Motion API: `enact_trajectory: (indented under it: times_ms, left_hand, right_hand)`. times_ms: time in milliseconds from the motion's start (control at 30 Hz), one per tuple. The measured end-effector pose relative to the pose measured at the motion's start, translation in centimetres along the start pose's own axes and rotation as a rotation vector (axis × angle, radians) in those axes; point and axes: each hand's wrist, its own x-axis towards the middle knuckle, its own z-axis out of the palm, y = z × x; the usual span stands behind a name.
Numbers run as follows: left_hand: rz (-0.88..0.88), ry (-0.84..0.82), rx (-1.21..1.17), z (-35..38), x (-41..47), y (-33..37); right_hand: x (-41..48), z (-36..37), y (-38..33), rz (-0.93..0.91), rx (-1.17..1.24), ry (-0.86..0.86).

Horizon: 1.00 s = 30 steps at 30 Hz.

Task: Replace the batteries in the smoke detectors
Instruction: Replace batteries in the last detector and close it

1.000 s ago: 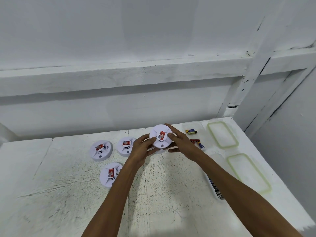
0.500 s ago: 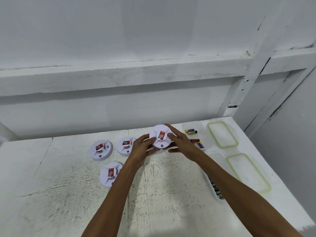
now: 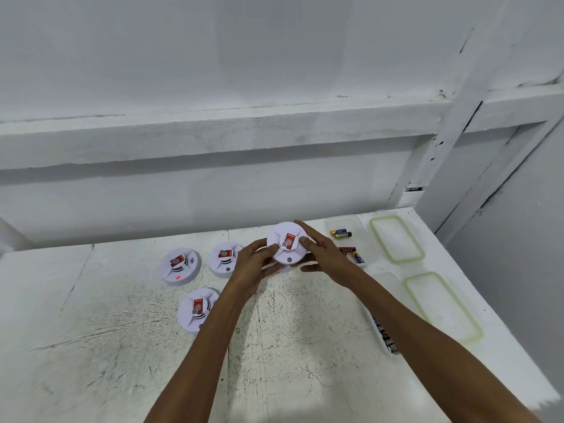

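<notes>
— White-painted walls [image 3: 213, 56] and a ledge [image 3: 213, 138] are seen behind a scuffed white tabletop [image 3: 122, 346].

— What is being held?

— A round white smoke detector [image 3: 287, 244] with a red label is gripped by both hands toward the far side of the table. It is lifted slightly and tilted toward the viewer. Its left rim is clasped by the curled fingers of the left hand [image 3: 254, 267], with the thumb laid on top. Its right rim is clasped by the right hand [image 3: 323, 254], with the thumb pressed on the face beside the label.

— What else is laid out?

— Three more are set flat to the left: a lit detector [image 3: 180, 266] showing a red light, a middle detector [image 3: 225, 259] just beside the left hand, and a near detector [image 3: 198, 309] partly covered by the left forearm. To the right, loose batteries [image 3: 341, 233] are seen in a clear tub [image 3: 341, 219]. A row of dark batteries [image 3: 387, 337] is seen in a second tub [image 3: 383, 285], partly hidden by the right forearm. A far lid [image 3: 396, 239] and a near lid [image 3: 442, 306], both green-rimmed, are laid beside the tubs.
</notes>
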Motion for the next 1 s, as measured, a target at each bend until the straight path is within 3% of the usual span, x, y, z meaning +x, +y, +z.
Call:
enact_trajectory:
  times_ms: [1000]
  left_hand:
    - [-0.007,-0.005,0.004,-2.4,-2.5,-1.2]
  right_hand:
    - [-1.1,2.0,1.2,0.007,-0.018,-0.026]
